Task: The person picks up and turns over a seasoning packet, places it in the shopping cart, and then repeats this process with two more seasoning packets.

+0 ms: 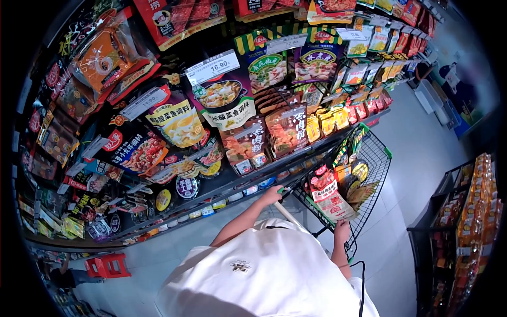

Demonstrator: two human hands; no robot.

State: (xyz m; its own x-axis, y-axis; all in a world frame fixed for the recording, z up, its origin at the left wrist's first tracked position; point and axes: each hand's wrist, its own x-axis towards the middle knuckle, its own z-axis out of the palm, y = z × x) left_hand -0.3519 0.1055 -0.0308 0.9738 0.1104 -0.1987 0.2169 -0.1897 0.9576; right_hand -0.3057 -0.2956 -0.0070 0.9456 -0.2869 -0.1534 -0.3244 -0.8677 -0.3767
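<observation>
A shopper in a white shirt (264, 269) stands at a supermarket cart, the left grip (271, 195) curled fully round one end of the pale push bar (290, 216), the right grip (342, 231) closed at the lower edge of a red-and-white pouch (331, 196). The pouch lies tilted over the near part of the wire cart (376, 158), its printed front facing up; whether the goods beneath bear part of its weight cannot be told. It looks like a soft, filled packet, probably light enough for one hand, with a glossy film that may slip and contents that may slump to one end; the flat sealed margin suits a pinch, while a palm under the body would steady it better. Nothing about it suggests brittleness, though a sharp squeeze could strain the seals. Inside the cart, beside and beyond the pouch, sit a round dark tub with a yellow lid (360, 170), an orange packet (344, 173) and a striped green-and-yellow packet (357, 138). Past the cart, the long dark shelf (232, 186) carries brown pouches (287, 132), yellow packets (327, 124) and round tubs (187, 186), with price labels (216, 67) above. A red stool (108, 266) stands on the floor to the left; to the right, a dark rack (422, 229) holds orange-wrapped goods (475, 222).
</observation>
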